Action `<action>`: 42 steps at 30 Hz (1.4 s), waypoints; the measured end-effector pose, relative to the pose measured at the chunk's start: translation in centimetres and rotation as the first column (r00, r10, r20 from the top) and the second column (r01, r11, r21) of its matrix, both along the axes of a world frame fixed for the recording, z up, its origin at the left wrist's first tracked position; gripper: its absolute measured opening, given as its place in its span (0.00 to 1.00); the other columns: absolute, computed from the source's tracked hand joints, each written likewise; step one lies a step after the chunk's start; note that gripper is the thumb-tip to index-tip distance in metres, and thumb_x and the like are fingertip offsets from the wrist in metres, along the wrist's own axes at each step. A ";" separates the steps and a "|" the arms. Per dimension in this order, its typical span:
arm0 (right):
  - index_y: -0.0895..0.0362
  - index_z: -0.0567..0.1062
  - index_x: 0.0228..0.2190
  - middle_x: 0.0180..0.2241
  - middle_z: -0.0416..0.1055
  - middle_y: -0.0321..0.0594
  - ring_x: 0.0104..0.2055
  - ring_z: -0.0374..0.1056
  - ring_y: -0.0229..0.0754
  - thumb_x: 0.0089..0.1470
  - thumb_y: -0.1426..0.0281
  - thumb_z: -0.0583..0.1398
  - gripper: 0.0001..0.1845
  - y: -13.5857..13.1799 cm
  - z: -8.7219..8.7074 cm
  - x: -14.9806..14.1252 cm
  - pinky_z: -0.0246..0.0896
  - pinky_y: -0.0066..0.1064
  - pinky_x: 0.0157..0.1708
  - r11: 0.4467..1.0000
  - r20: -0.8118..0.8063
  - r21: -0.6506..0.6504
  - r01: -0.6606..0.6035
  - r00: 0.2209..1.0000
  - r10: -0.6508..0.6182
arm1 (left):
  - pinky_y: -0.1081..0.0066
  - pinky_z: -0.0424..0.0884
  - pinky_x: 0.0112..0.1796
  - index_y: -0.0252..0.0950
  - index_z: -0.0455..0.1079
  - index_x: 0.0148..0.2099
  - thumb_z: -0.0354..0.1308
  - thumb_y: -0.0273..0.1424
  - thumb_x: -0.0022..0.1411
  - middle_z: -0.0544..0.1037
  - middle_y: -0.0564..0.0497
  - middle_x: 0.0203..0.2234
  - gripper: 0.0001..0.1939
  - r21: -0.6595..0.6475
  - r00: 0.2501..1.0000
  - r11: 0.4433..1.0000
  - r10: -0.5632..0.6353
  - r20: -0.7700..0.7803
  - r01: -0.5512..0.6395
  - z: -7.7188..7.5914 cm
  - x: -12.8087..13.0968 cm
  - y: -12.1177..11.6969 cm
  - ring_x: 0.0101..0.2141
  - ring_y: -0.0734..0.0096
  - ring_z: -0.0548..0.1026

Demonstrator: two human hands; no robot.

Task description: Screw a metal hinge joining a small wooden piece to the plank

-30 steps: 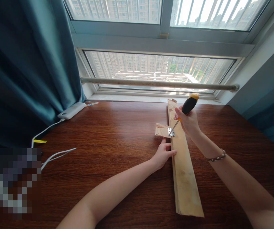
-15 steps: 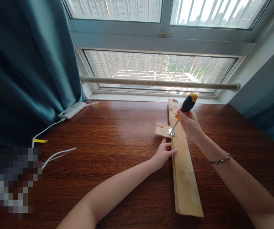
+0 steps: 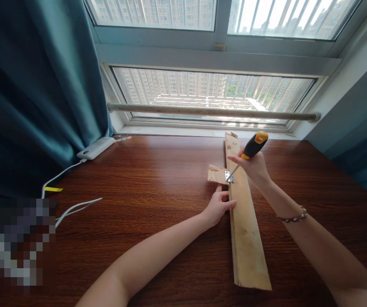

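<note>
A long pale wooden board (image 3: 247, 230) lies lengthwise on the table, with a small wooden piece (image 3: 216, 174) against its left edge. Across the joint sits a silver metal hinge (image 3: 229, 176). My left hand (image 3: 218, 207) grips the board's left edge just below the hinge, thumb on top and a fingertip by the small piece. In my right hand (image 3: 254, 165) is a screwdriver (image 3: 254, 146) with a black and yellow handle, tilted to the right. Its shaft slants down to the hinge, where the tip rests; any screw there is too small to make out.
A white power bank (image 3: 96, 148) with a white cable lies at the table's back left, beside a blue curtain (image 3: 42, 76). A yellow strip (image 3: 53, 189) and a cable loop (image 3: 77, 207) are nearer. Behind the table runs a metal rail (image 3: 202, 111) before the window.
The screwdriver handle has tipped further right and slightly down. My right thumb and fingers have shifted around it, with a finger now stretched leftward. The left hand, board and hinge stay put.
</note>
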State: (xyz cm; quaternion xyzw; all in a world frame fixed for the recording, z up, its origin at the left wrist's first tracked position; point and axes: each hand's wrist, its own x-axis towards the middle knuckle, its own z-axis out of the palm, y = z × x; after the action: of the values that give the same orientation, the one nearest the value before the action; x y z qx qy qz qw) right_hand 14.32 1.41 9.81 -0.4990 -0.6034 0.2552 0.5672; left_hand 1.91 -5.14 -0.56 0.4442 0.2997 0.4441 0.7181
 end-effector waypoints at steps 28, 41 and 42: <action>0.58 0.61 0.15 0.16 0.53 0.30 0.19 0.49 0.29 0.42 0.58 0.63 0.21 0.6 -0.4 -0.1 0.45 0.24 0.18 0.996 -0.219 0.069 0.059 0.975 -0.042 | 0.59 0.64 0.50 0.33 0.75 0.35 0.68 0.37 0.40 0.43 0.49 0.61 0.18 -0.018 1.000 1.000 0.003 -0.013 -0.003 -0.1 0.0 0.0 0.49 0.48 0.65; 0.58 0.63 0.17 0.16 0.54 0.29 0.18 0.49 0.30 0.40 0.57 0.64 0.20 0.3 -0.1 -0.2 0.46 0.24 0.18 0.989 -0.304 0.095 0.114 0.949 -0.080 | 0.58 0.62 0.52 0.34 0.75 0.36 0.67 0.38 0.40 0.43 0.50 0.61 0.19 -0.009 0.999 1.000 0.001 -0.032 -0.001 -0.4 -0.1 0.0 0.49 0.48 0.66; 0.58 0.63 0.17 0.16 0.54 0.29 0.18 0.49 0.30 0.40 0.57 0.63 0.20 0.3 -0.2 -0.2 0.46 0.24 0.18 0.991 -0.291 0.089 0.104 0.954 -0.074 | 0.58 0.61 0.52 0.35 0.75 0.36 0.67 0.38 0.40 0.44 0.50 0.60 0.19 -0.003 0.999 1.000 0.007 -0.038 -0.007 -0.4 -0.1 0.0 0.49 0.48 0.65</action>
State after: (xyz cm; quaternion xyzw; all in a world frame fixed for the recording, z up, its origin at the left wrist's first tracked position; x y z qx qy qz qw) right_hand 14.09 1.71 9.58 -0.4532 -0.5041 0.2674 0.6848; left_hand 1.82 -5.13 -0.93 0.4502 0.3155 0.4378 0.7114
